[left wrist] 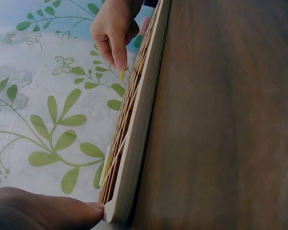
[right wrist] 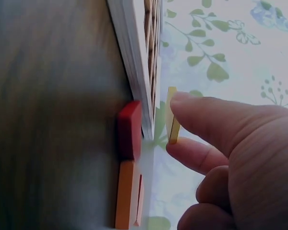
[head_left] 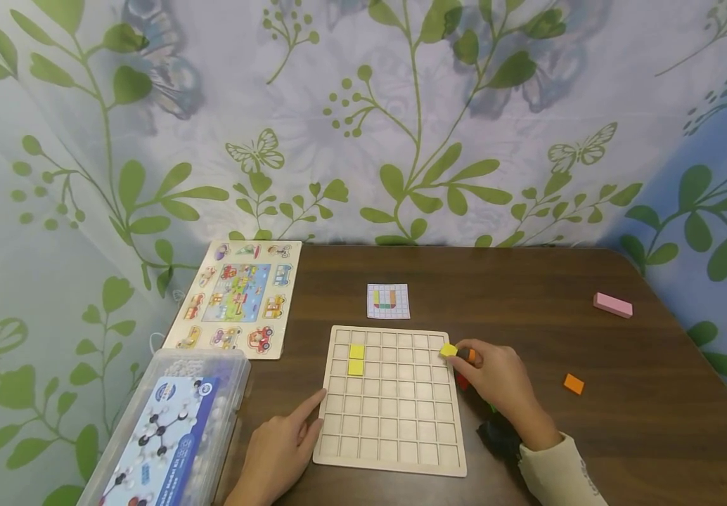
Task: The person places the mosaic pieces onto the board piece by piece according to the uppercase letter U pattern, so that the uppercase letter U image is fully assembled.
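A wooden grid board [head_left: 395, 414] lies on the table, with two yellow square tiles [head_left: 355, 367] set one below the other in its upper left cells. My right hand [head_left: 496, 369] pinches another yellow tile [head_left: 448, 350] between thumb and finger, over the board's upper right edge. The right wrist view shows that tile [right wrist: 173, 117] on edge in the pinch. With its fingers extended, my left hand [head_left: 281, 450] touches the board's left edge. Behind the board lies a small grid card [head_left: 388, 301] with a coloured U-shaped figure.
Right of the board are a red piece [right wrist: 129, 130] and an orange piece [right wrist: 126, 194], partly hidden by my hand in the head view. An orange tile [head_left: 573, 384] and a pink block [head_left: 613, 305] lie farther right. A vehicle puzzle [head_left: 275, 253] and a plastic kit box [head_left: 167, 422] stand left.
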A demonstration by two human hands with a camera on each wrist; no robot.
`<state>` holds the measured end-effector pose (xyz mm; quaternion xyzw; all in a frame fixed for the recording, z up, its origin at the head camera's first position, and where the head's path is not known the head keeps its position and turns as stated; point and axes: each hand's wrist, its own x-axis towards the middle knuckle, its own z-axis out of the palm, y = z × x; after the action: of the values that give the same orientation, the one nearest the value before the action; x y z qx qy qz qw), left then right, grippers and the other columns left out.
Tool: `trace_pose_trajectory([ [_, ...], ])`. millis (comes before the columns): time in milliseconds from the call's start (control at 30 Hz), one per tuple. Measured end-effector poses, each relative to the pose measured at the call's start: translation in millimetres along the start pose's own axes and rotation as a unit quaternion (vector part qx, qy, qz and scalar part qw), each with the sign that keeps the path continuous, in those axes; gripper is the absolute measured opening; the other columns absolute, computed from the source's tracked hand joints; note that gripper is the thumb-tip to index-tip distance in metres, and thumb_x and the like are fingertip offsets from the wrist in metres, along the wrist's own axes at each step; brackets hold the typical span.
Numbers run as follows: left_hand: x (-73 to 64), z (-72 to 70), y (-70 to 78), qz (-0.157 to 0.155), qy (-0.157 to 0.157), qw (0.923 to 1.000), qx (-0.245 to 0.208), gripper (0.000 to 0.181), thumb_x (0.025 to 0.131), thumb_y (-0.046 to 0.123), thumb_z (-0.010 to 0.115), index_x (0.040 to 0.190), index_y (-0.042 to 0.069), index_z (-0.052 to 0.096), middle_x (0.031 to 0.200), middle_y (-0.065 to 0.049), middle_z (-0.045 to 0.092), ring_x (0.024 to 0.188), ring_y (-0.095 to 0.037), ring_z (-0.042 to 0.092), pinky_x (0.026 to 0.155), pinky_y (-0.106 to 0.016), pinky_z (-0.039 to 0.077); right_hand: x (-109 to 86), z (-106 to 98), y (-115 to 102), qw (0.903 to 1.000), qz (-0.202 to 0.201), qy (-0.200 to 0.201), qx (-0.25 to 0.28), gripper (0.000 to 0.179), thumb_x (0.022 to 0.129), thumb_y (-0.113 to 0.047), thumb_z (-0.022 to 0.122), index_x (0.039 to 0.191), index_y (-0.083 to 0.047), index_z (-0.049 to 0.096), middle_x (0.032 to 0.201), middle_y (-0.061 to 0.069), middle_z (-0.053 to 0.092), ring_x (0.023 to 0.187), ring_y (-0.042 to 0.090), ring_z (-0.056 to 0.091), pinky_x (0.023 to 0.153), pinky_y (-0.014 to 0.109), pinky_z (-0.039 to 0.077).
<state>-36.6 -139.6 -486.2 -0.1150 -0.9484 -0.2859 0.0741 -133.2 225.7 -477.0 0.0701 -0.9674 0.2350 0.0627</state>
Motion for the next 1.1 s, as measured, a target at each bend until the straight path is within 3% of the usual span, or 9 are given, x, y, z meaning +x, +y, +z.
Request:
trace_pose_trajectory([
  [267, 1.1, -1.0, -1.1, -0.021, -0.02, 0.9996, 0.0, 0.04, 0.096, 0.021, 0.071, 0.136, 0.021, 0.068, 0.052, 0.021, 0.027, 0.045, 0.004, 0.016, 0.043, -0.021, 0.02, -0.7, 3, -12, 0.9999, -0.013, -0.001, 0.002, 0.037, 0.085, -0.037, 0.085, 0.11, -0.01, 0.076, 0.056, -0.008, 0.035, 0.048, 0.009, 0.03, 0.047, 0.025, 0.024],
  [567, 0.5, -0.2, -2.7, -0.031, -0.026, 0.9992, -0.003, 0.041, 0.096, 0.022, 0.071, 0.137, 0.023, 0.067, 0.051, 0.021, 0.027, 0.045, 0.004, 0.017, 0.043, -0.022, 0.02, -6.5, 7, -29, 0.9981, -0.061, 0.008, 0.005, 0.031, 0.083, -0.035, 0.086, 0.103, -0.012, 0.078, 0.055, -0.013, 0.035, 0.049, 0.004, 0.024, 0.048, 0.025, 0.024],
  [767, 0.1, 0.9, -3.3, -0.033, -0.028, 0.9991, 0.0, 0.041, 0.095, 0.023, 0.072, 0.136, 0.022, 0.068, 0.051, 0.022, 0.027, 0.045, 0.003, 0.018, 0.043, -0.022, 0.021, -10.5, 12, -37, 0.9985, -0.054, 0.003, 0.003, 0.031, 0.081, -0.039, 0.087, 0.103, -0.017, 0.079, 0.054, -0.015, 0.036, 0.047, 0.002, 0.025, 0.046, 0.024, 0.024],
  [1100, 0.1, 3.5, -6.3, -0.016, -0.015, 0.9997, 0.008, 0.04, 0.095, 0.023, 0.072, 0.135, 0.023, 0.069, 0.053, 0.022, 0.026, 0.046, 0.003, 0.017, 0.043, -0.022, 0.021, -9.6, 12, -38, 0.9934, -0.102, 0.052, 0.006, 0.028, 0.078, -0.034, 0.09, 0.096, -0.016, 0.079, 0.053, -0.018, 0.03, 0.05, 0.0, 0.021, 0.047, 0.023, 0.024],
])
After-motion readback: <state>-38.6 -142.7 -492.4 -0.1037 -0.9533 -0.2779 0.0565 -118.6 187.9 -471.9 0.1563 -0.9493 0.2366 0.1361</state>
